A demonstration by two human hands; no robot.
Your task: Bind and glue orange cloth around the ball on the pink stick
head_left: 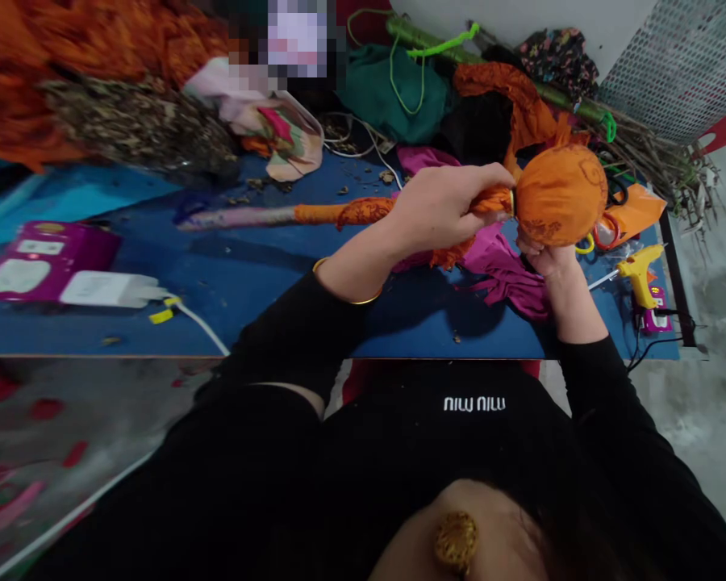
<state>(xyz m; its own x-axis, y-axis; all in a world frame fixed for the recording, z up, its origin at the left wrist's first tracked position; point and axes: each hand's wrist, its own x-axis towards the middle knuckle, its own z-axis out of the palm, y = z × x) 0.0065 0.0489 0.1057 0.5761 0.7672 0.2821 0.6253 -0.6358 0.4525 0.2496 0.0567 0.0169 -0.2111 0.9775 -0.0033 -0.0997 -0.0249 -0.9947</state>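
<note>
My left hand [432, 206] is closed round the neck of an orange cloth-wrapped stick [323, 214]. At the stick's right end is a round ball [560, 194] covered in the same orange printed cloth. A thin band rings the neck between my left fingers and the ball. Beneath the ball, my right hand [548, 257] has curled fingers, partly hidden, and what they hold cannot be made out. Loose orange cloth [520, 105] trails behind the ball. Magenta cloth [505, 266] lies on the table below both hands.
The blue table [266, 282] holds a purple box [48, 262] with a white plug [106, 288] and cable at left. A yellow glue gun [641, 274] and coloured rings [608, 231] lie at right. Dry leaves [133, 121], cloths and twigs [659, 149] crowd the back.
</note>
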